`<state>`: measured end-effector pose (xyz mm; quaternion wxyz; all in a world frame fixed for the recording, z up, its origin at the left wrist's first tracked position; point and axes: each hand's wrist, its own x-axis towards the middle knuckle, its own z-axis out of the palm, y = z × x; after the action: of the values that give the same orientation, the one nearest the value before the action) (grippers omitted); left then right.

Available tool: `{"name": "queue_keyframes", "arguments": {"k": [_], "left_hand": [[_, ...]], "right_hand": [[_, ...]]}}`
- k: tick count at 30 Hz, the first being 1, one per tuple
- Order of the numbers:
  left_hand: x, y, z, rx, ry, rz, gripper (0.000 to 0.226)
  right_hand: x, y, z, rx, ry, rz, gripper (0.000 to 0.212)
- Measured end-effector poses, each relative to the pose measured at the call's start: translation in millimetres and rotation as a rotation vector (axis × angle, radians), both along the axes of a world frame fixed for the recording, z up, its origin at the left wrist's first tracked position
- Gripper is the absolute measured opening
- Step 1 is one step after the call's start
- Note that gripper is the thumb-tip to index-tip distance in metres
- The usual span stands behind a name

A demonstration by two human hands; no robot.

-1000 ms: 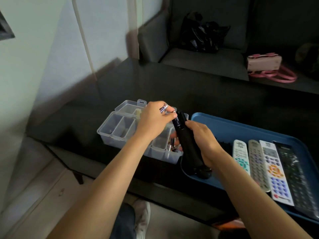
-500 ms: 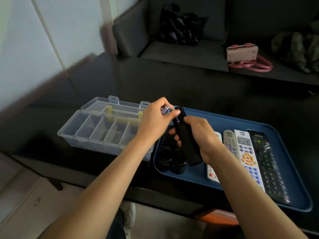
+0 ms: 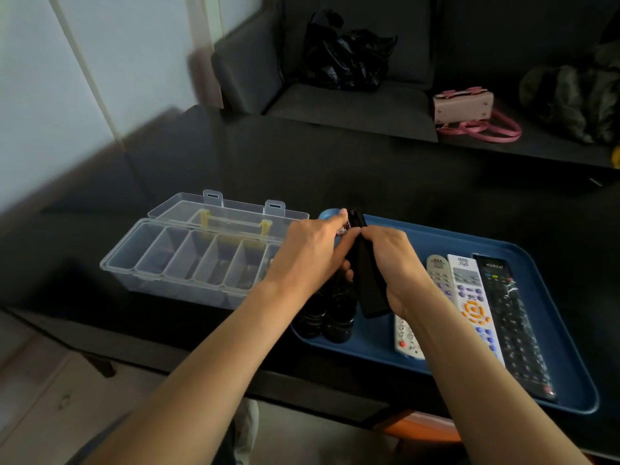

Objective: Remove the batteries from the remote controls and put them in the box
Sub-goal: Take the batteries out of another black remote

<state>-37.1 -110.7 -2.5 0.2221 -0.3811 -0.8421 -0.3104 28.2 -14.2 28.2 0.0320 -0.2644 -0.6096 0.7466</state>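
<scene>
My right hand (image 3: 391,263) grips a slim black remote (image 3: 367,283), held upright over the left end of the blue tray (image 3: 553,330). My left hand (image 3: 308,256) pinches a small battery (image 3: 344,228) beside the remote's top end. A clear plastic box (image 3: 188,260) with several compartments stands open to the left of the tray, its lid folded back. A grey remote (image 3: 439,273), a white remote (image 3: 469,297) with orange buttons and a black remote (image 3: 513,323) lie side by side in the tray. Another white remote (image 3: 407,337) shows partly under my right forearm.
Two black round items (image 3: 325,320) sit at the tray's near left corner. Everything rests on a dark glossy table (image 3: 302,162). Behind it a dark sofa holds a black bag (image 3: 345,55), a pink handbag (image 3: 466,109) and a greenish bundle (image 3: 577,92).
The view has swung so the box and tray sit further right and lower. Both hands have stayed together at the remote's top, the left still pinching the battery.
</scene>
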Motion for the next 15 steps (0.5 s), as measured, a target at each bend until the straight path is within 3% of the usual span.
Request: {"name": "queue_keyframes", "arguments": {"k": [3,10,15], "left_hand": [[-0.7,-1.9,-0.3,-0.043,-0.009,-0.024,0.041],[3.3,-4.3,7.2,0.226,-0.600,-0.037,0.035],[0.9,-5.5,-1.1,0.285,-0.617,-0.062,0.020]], "right_hand": [[1.1,1.6,-1.0,-0.022,-0.009,0.011,0.029],[-1.1,2.8,-2.0,-0.072,-0.031,0.039,0.031],[2.1,1.2,-5.2,-0.102,-0.111,0.059,0.038]]}}
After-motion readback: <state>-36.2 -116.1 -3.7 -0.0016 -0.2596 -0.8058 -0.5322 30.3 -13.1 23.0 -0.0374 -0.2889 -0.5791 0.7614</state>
